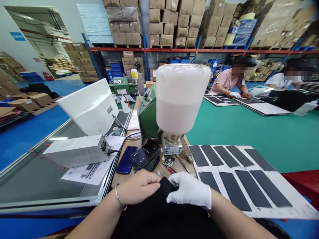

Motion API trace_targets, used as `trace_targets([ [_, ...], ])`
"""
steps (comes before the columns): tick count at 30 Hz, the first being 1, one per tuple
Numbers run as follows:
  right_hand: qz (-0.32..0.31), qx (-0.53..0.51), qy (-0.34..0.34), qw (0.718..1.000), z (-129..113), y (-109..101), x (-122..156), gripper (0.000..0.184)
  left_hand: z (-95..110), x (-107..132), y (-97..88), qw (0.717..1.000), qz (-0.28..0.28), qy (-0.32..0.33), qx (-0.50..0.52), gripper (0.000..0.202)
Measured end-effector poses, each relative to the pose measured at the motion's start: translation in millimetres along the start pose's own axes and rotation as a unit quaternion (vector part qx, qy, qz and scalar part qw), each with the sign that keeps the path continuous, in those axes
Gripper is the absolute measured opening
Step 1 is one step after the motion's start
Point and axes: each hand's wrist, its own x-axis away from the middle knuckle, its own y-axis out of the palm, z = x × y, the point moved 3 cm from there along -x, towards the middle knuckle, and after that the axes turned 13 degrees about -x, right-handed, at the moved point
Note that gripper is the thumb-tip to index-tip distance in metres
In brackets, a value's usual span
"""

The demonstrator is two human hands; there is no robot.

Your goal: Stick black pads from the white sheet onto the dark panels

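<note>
My bare left hand [139, 187], with a bracelet at the wrist, has its thumb and fingers closed on the edge of a thin black panel [163, 186]. My white-gloved right hand [190, 191] grips the same panel from the other side. Only the rounded top corner stands out; the rest blends into black clothing behind it. Just beyond my left hand is a stack of glossy black panels [146, 154], beside a dark blue phone [127, 160]. Ahead stands a green machine [149, 116] with a large translucent bottle [181, 99] over its metal head [171, 147].
Red-handled snips [169, 168] and tweezers [183, 163] lie under the machine head. On the right, a white board [264, 154] bears rows of dark rectangular pieces. A grey metal box [77, 151] and white monitor [92, 109] stand left. Two people sit at the green table [224, 127].
</note>
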Motion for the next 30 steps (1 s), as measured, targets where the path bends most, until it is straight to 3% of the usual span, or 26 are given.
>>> trace_targets([
  [2, 0.016, -0.093, 0.002, 0.996, 2, -7, 11, 0.019, -11, -20, 12.1, 0.990, -0.005, -0.018, 0.142, 0.039],
  [5, 0.057, -0.270, -0.049, 0.960, -2, -25, 24, 0.032, -23, -44, 30.8, 0.941, -0.006, -0.004, 0.339, 0.054],
  [7, 0.095, -0.331, -0.072, 0.936, -5, -38, 29, 0.031, -22, -55, 39.5, 0.912, -0.008, 0.018, 0.410, 0.061],
  [10, 0.114, -0.350, -0.073, 0.927, -11, -47, 28, 0.020, -10, -60, 42.2, 0.887, -0.006, 0.055, 0.459, 0.067],
  [15, 0.084, -0.389, -0.065, 0.915, -30, -20, 7, 0.017, -6, -34, 26.5, 0.856, 0.031, 0.072, 0.510, 0.063],
  [20, -0.010, -0.420, -0.069, 0.905, -47, 29, -27, 0.022, -31, 18, 9.4, 0.820, 0.122, 0.070, 0.555, 0.058],
  [23, -0.038, -0.402, -0.050, 0.914, -51, 50, -41, 0.026, -43, 45, 5.7, 0.815, 0.171, 0.046, 0.552, 0.057],
  [27, -0.066, -0.337, -0.051, 0.938, -50, 55, -43, 0.032, -49, 59, 9.4, 0.817, 0.197, 0.032, 0.541, 0.053],
  [30, -0.094, -0.271, -0.081, 0.954, -38, 39, -36, 0.031, -50, 48, 20.7, 0.822, 0.171, 0.015, 0.543, 0.050],
])
